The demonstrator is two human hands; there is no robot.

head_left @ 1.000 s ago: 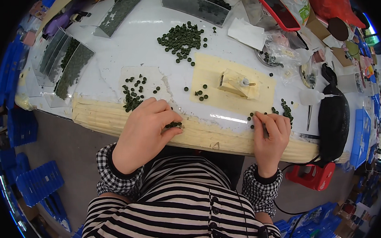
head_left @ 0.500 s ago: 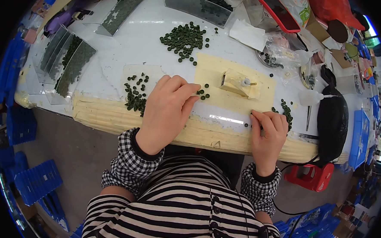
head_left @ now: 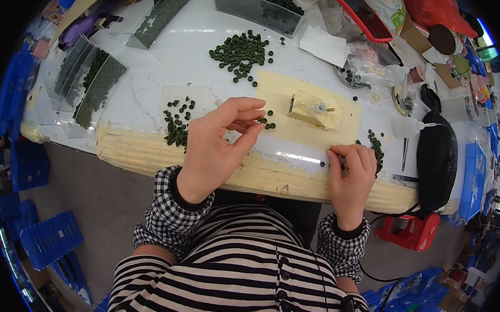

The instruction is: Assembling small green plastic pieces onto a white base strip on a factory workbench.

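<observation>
My left hand (head_left: 211,144) hovers over the table's near side, thumb and forefinger apart. Beside its fingertips, several small dark green round pieces (head_left: 269,121) lie on a yellow taped patch (head_left: 275,89). Just right of them on that patch stands a tape-wrapped block (head_left: 310,110) with a small metal pin sticking out. My right hand (head_left: 353,176) rests near the table's front edge with fingertips pinched together; whatever lies between them is hidden. One tiny dark piece (head_left: 322,164) sits left of its thumb, and a small heap of green pieces (head_left: 376,149) lies behind its fingers.
A loose green pile (head_left: 240,52) lies mid-table, another (head_left: 176,126) left of my left hand. Clear trays (head_left: 259,11) of green pieces stand at the back and left. At right are a red-cased phone (head_left: 361,12), a white dropper bottle (head_left: 407,128) and a black bag (head_left: 435,152).
My left forefinger has lifted away from the thumb, widening the gap beside the green pieces. My right hand stays almost where it was, still pinched.
</observation>
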